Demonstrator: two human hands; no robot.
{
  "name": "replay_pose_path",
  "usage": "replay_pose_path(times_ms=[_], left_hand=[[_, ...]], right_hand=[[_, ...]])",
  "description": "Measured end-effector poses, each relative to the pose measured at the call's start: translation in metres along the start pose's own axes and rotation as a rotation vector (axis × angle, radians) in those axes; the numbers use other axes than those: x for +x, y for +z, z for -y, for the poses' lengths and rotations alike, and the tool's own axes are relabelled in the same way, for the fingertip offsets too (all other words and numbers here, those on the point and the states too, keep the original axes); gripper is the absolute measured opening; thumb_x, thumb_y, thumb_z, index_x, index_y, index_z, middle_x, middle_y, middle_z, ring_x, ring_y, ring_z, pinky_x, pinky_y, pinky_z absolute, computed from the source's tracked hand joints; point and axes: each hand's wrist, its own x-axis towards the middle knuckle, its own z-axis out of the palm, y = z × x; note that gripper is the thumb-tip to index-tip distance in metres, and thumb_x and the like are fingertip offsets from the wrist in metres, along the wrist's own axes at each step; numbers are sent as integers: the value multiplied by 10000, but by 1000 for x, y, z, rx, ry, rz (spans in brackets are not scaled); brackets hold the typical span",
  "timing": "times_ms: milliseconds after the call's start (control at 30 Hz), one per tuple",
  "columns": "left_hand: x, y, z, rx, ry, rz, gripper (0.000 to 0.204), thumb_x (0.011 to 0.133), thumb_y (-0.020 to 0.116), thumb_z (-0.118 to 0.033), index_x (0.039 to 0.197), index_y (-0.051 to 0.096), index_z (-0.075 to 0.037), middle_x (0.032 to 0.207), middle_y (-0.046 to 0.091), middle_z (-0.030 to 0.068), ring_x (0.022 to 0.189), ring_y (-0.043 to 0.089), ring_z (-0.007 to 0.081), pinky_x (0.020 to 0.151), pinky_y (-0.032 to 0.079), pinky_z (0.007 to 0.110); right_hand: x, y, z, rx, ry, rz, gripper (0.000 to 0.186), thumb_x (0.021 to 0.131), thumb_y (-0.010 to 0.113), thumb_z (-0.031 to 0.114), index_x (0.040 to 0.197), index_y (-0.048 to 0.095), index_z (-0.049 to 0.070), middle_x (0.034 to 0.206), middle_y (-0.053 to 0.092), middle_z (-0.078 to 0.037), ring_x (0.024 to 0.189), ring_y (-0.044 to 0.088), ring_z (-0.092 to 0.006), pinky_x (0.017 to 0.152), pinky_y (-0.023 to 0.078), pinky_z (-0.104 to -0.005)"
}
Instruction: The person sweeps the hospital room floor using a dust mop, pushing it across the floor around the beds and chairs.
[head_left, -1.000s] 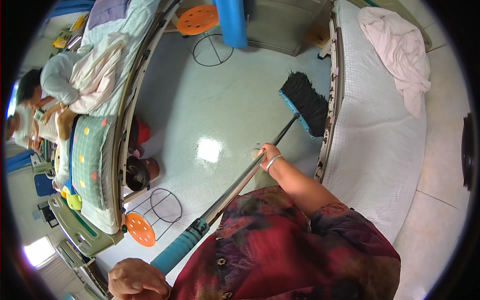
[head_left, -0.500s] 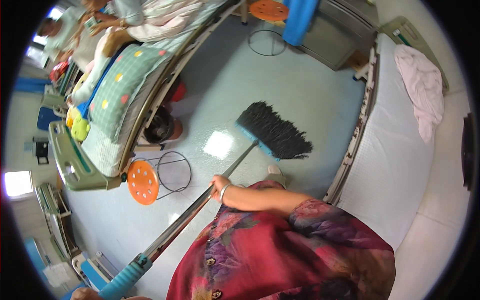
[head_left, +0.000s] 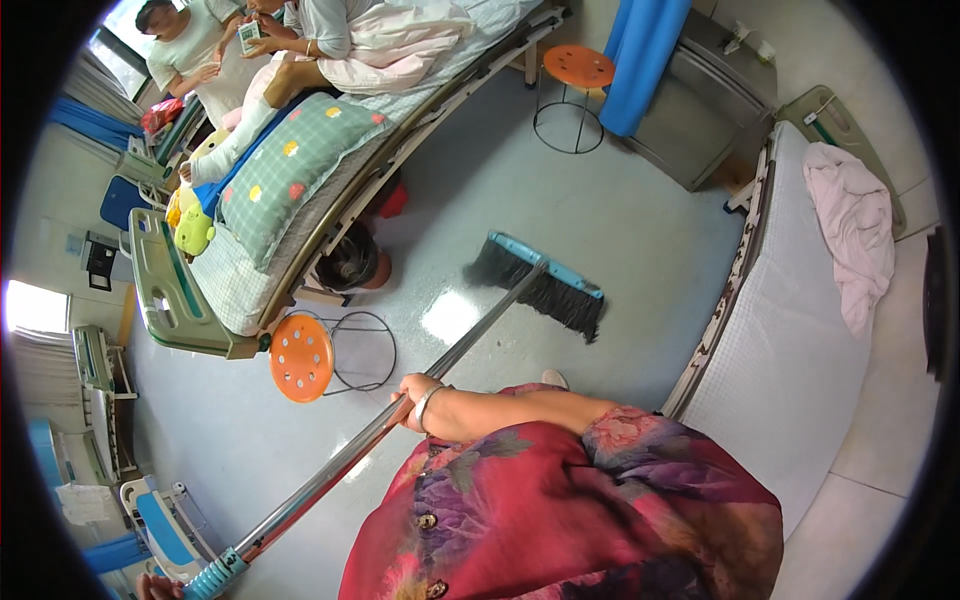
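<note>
A long broom (head_left: 545,268) slants across the floor in front of me, its black bristles and blue head at the far end. My right hand (head_left: 414,396), a silver bangle at the wrist, is wrapped round the middle of the metal pole (head_left: 340,458). At the lower left, my left hand (head_left: 156,588) is closed round the turquoise grip (head_left: 218,572), partly cut off by the picture's edge. The bristles lie toward me on the blue-grey floor and look smeared by motion.
An orange stool (head_left: 301,358) stands by the left bed's footboard (head_left: 180,295); another stool (head_left: 578,67) is farther back. Under that bed's edge sits a dark bin (head_left: 350,257). A second bed (head_left: 775,350) runs along the right. Two people are at the upper left.
The broom head has turned over: its bristles pointed away before and now trail toward me. Both hands have kept their hold on the pole. The whole view has shifted slightly.
</note>
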Motion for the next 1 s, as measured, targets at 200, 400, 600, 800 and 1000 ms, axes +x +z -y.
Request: replay_pose_path(times_ms=[200,400,600,800,1000], left_hand=[[-42,35,29,159,-95,51,125,742,428,-57,766,510,34,626,488,93,554,442,173,530,365,248],[-129,136,107,158,-73,796,117,673,450,31,763,506,-17,741,507,79,614,502,155,560,421,239],[-173,152,146,205,-91,887,188,629,538,-131,780,527,-18,621,517,103,572,508,194,551,401,267],[-186,191,131,403,-638,922,279,696,476,-263,830,511,-21,600,527,147,538,522,241,554,408,334],[-119,363,3,726,223,1025,294,515,665,-136,759,558,-13,586,529,127,523,524,244,511,420,295]], right_hand=[[22,-5,29,15,-336,-5,147,695,416,59,842,413,56,670,452,-74,562,497,-171,441,440,-367],[100,-45,74,-105,-448,-320,118,708,393,67,799,418,-2,581,435,-81,437,446,-169,350,399,-301],[145,-89,85,-52,-343,-83,111,718,405,76,787,408,-11,554,441,-100,431,437,-204,401,397,-320],[140,-104,163,-63,-375,60,69,697,424,67,684,417,-1,523,430,-107,404,425,-215,392,384,-331],[79,-69,314,13,-498,152,81,669,428,49,604,393,14,484,413,-96,398,425,-197,372,370,-310]])
